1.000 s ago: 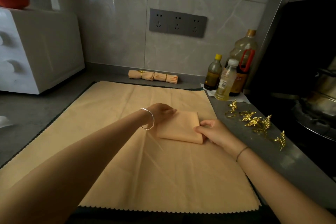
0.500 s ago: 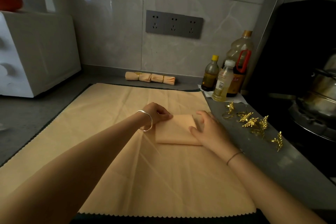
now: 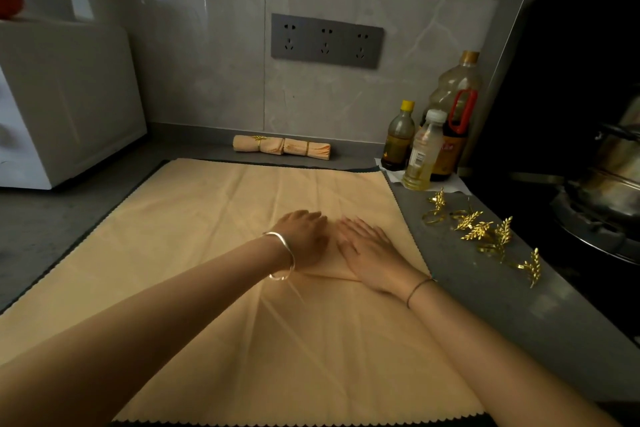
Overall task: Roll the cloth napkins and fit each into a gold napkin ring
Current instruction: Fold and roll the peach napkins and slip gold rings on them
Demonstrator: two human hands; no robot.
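Pressing down side by side, the person's left hand (image 3: 304, 236) and right hand (image 3: 372, 250) cover the small folded peach cloth napkin (image 3: 330, 269). It lies on a larger peach cloth spread (image 3: 207, 253) over the grey countertop (image 3: 467, 288). The right fingers lie straight and slightly fanned. The left ones rest forward, loosely bent, gripping nothing.

The likely trouble is drag: napkin and spread look like the same smooth fabric, so a rolling push could bunch the spread underneath or skew the roll into a cone too fat for a ring. The gold leaf-shaped napkin rings (image 3: 485, 232) lie well apart to the right, near the stove burner (image 3: 595, 229), where a hasty reach might scatter them. Two ringed napkin rolls (image 3: 280, 146) lie by the wall.
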